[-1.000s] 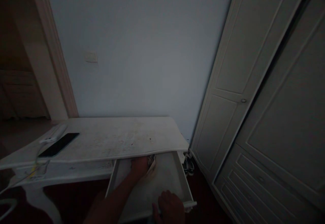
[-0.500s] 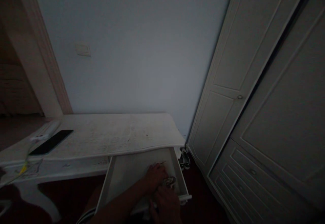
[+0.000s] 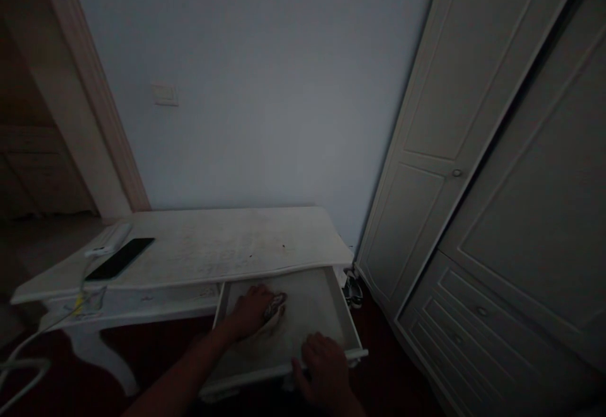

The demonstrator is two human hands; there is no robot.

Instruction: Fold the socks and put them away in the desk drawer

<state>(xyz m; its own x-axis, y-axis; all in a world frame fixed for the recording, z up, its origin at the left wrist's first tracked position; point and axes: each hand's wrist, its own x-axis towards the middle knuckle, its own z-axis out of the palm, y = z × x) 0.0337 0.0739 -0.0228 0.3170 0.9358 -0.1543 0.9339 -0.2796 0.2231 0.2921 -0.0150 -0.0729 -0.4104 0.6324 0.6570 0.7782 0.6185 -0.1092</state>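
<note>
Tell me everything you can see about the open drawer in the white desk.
The drawer is white, looks like painted wood, and is pulled out from under the desk's right end. Its shallow walls frame a pale, smudged floor. The left hand presses a crumpled patterned cloth against the floor inside, while the right hand rests on the front edge. Nothing else shows inside.

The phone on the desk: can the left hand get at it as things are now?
Probably yes. The phone lies bare on the desk, nothing over it; the left hand is in the open drawer on a rag.
</note>
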